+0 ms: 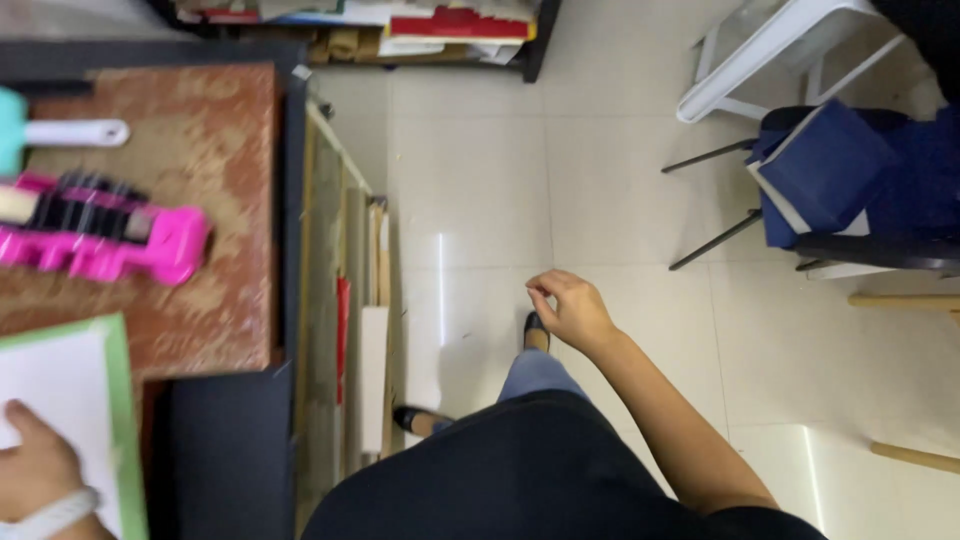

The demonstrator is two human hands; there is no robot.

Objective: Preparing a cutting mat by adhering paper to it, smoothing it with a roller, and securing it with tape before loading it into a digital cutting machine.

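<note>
– Left hand (pixel 35 470), bottom left corner, white band at the wrist: resting on what?

– On the white sheet with a green border (pixel 70 400), lying flat on the reddish-brown tabletop (pixel 200 150). Thumb pressed on the white part near the sheet's left side, paper spreading away up and right of it. Rest of the fingers cut off by the frame edge, so cannot tell whether spread or curled.

– And the right hand (pixel 570 310)?

– Hanging free over the pale tiled floor (pixel 480 170), well apart from the table. Fingers curled in, thumb and forefinger tips pinched together. Too small to tell whether anything sits between them.

– Nearest to it?

– A dark shoe (pixel 535 325) just below the knuckles, a second one (pixel 410 418) lower left, above the dark garment.

– On the table besides the sheet?

– A bright pink tool with black parts (pixel 100 240), lying across the left side, above the sheet and not touching it. Higher up, a white handle with a teal end (pixel 60 132).

– Elsewhere?

– Flat boards and frames (pixel 350 300) standing on edge between table and floor. Top right, a blue folder (pixel 825 165) on a dark chair, a white plastic chair (pixel 770 50) behind it
</note>
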